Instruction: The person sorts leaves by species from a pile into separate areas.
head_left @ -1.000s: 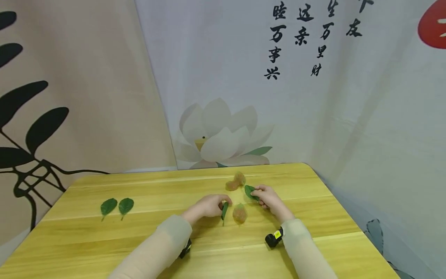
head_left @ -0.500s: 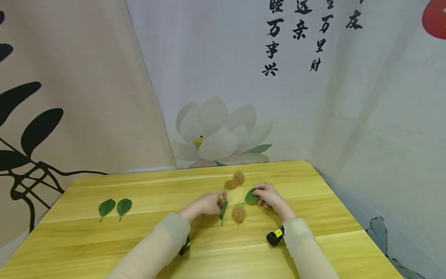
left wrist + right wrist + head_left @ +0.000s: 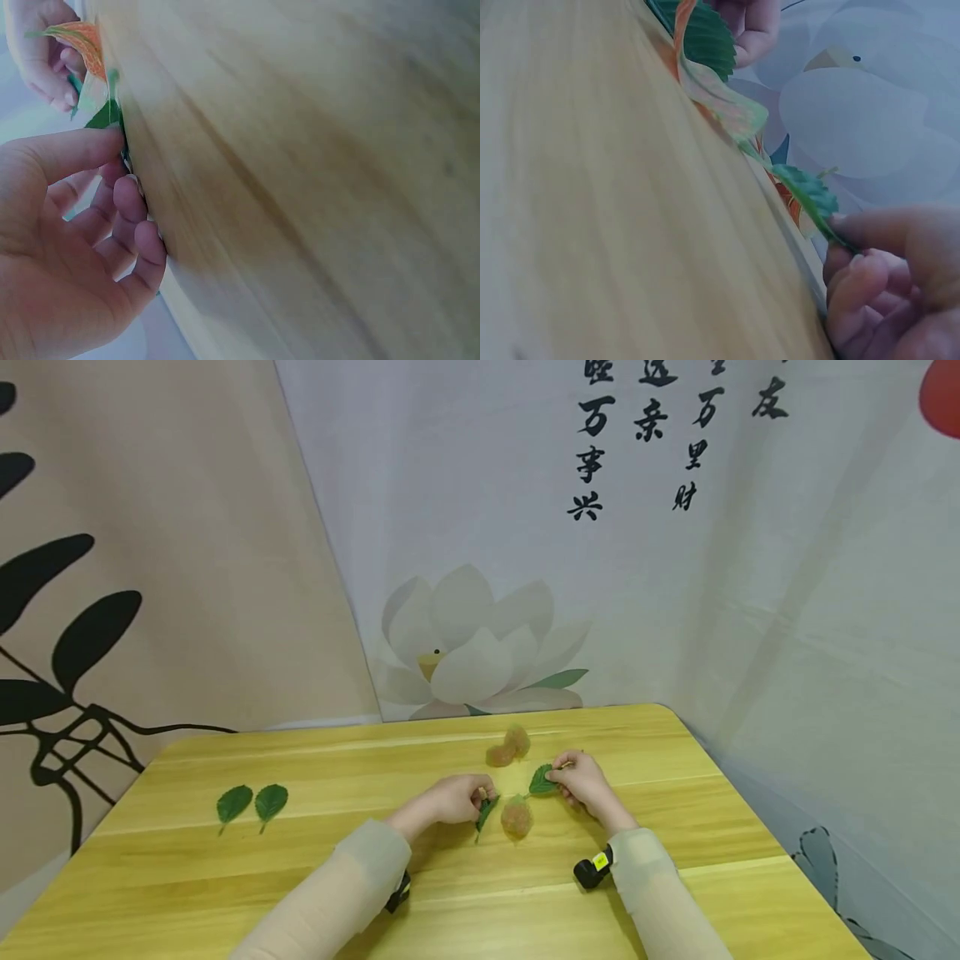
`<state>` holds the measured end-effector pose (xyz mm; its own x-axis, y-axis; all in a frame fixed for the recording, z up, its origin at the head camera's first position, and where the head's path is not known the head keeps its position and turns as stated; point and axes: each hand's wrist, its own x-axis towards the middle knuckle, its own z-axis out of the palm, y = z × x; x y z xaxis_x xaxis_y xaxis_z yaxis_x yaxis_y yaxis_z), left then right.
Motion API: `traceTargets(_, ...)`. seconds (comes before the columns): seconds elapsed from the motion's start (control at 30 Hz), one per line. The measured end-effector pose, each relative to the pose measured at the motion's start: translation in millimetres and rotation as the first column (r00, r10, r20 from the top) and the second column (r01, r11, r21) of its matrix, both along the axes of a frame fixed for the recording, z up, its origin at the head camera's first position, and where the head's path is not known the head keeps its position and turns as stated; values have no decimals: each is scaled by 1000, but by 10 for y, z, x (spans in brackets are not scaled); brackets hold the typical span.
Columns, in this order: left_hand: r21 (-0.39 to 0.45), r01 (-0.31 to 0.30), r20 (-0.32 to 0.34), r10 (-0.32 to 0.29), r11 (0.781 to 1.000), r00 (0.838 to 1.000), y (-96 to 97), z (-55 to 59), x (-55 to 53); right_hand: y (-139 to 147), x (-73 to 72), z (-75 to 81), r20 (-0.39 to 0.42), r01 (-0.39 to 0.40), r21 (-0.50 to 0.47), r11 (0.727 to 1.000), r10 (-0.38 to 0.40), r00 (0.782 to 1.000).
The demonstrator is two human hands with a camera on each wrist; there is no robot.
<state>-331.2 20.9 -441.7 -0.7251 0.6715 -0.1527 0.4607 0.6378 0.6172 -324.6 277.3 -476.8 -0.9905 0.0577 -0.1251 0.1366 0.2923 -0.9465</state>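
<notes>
My left hand pinches a green leaf at its upper end, the stem slanting down toward the table. In the left wrist view its thumb and forefinger meet on the leaf close to the wood. Between thumb and forefinger my right hand grips another green leaf, whose stem points at an orange-brown leaf lying between the hands. The right wrist view shows that orange-brown leaf curled up off the table, its narrow end beside the stem of the right hand's leaf; contact is unclear.
Two more orange-brown leaves lie farther back, close together. On the left of the wooden table a pair of green leaves lies side by side. A printed curtain hangs behind the table's back edge.
The right hand's leaf has turned so that its stem end now points down and left at the orange-brown leaf. The left hand's leaf leans more. Both hands have barely shifted.
</notes>
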Motion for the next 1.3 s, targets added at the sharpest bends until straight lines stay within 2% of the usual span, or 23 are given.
traceTargets(0.3,0,-4,-26,4,1000,1000,-9,11,43,-35,9,4,-37,12,144,990,-7,999)
traceTargets(0.43,-29,9,-84,-12,1000,996,-6,15,60,-36,8,10,-41,8,192,981,-1,999)
traceTargets(0.6,-80,30,-146,-41,996,988,-13,-3,83,-54,29,34,-14,-15,193,981,18,1000)
traceTargets(0.7,-94,52,-186,-69,994,980,-5,1,123,-62,52,49,-9,-30,193,981,33,999)
traceTargets(0.8,-111,65,-248,-91,992,964,13,9,182,-58,68,51,-11,-43,187,981,46,999)
traceTargets(0.93,-133,58,-312,-97,989,945,46,-25,225,-53,61,36,-8,-61,186,981,64,998)
traceTargets(1.03,-115,58,-301,-90,992,949,71,-40,224,-47,48,19,-14,-70,198,978,75,997)
traceTargets(1.3,-33,80,-185,-84,996,979,81,-47,145,-29,34,5,-31,-90,219,972,99,995)
